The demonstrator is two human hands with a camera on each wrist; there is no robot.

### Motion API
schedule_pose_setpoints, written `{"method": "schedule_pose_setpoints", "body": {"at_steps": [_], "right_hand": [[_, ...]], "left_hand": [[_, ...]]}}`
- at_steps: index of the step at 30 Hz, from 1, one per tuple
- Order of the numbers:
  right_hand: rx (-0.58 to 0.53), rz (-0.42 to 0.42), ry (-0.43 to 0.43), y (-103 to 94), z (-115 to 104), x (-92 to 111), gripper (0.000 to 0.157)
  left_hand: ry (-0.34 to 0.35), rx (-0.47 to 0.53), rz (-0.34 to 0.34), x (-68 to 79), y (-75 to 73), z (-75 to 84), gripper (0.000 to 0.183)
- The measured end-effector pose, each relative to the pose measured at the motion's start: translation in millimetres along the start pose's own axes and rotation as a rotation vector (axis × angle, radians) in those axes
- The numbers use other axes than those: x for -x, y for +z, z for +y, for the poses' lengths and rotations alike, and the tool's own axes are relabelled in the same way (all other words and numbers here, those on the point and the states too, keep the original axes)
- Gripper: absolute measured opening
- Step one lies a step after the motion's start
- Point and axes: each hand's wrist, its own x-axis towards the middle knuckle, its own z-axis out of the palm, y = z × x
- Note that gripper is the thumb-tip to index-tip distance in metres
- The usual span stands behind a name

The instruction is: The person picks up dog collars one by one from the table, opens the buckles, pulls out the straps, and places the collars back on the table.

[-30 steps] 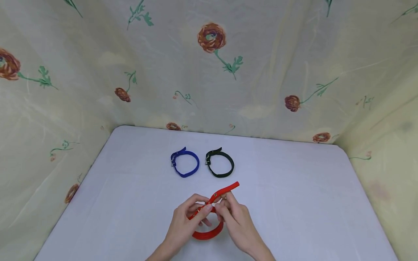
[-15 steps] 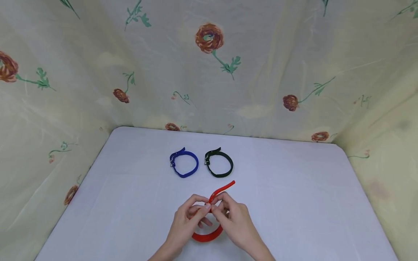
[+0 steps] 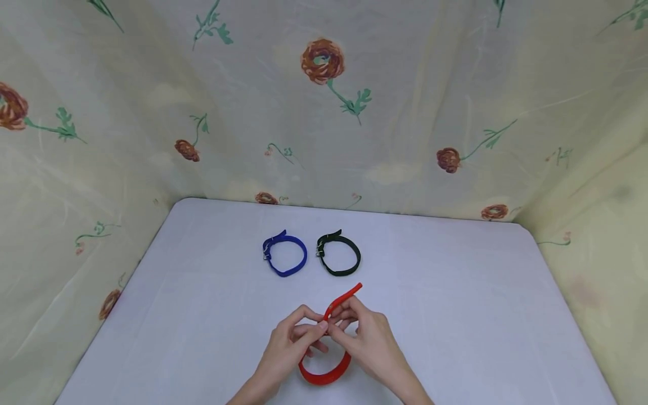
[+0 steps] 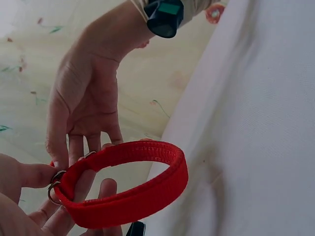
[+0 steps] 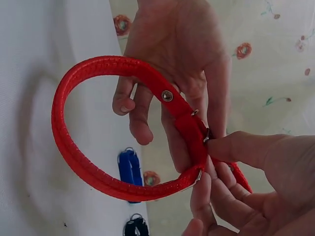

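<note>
A red pet collar [image 3: 325,379] is held up in a loop between both hands. My left hand [image 3: 289,344] pinches it near the buckle [image 5: 206,137], thumb against the strap. From the other side, my right hand [image 3: 373,342] grips the strap with thumb and fingers, close by the left fingertips. The collar's free end sticks up past the right fingers toward the back right. A metal rivet [image 5: 167,96] and a D-ring show on the band in the right wrist view. Fingers hide part of the buckle in the head view.
A blue collar [image 3: 303,264] and a black collar [image 3: 358,261], both buckled into loops, lie side by side on the white table [image 3: 455,315] beyond the hands. A flower-patterned curtain [image 3: 395,174] surrounds the table at the back and sides.
The red collar's free end has turned and shifted slightly left, while its loop hangs a bit lower. The right fingers have shifted along the strap. Blue and black collars lie as before.
</note>
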Motion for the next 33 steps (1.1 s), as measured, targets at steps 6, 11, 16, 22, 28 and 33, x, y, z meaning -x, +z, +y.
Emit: {"method": "schedule_pose_setpoints", "body": {"at_steps": [6,11,16,22,28,33], "right_hand": [[-0.024,0.002,-0.013,-1.4,-0.1,-1.3,0.017],[-0.059,0.000,0.012,1.5,-0.8,-3.5,0.011],[-0.064,0.054,0.020,5.1,-1.5,-3.8,0.013],[-0.051,0.068,-0.021,3.2,-0.7,-1.7,0.015],[-0.023,0.031,-0.036,-1.2,0.5,0.0,0.021],[-0.011,-0.002,-0.101,-4.0,3.8,2.8,0.019]], "left_hand": [[0.013,-0.011,-0.002,-1.1,-2.8,-0.7,0.038],[0.030,-0.003,-0.010,-1.3,-3.6,-1.0,0.038],[0.024,0.034,-0.023,-0.9,-1.1,-1.0,0.038],[-0.002,0.075,-0.043,0.4,-0.4,-1.2,0.041],[-0.016,0.097,-0.048,3.0,-2.1,-0.6,0.043],[-0.026,0.098,-0.023,3.9,-4.0,2.5,0.045]]}}
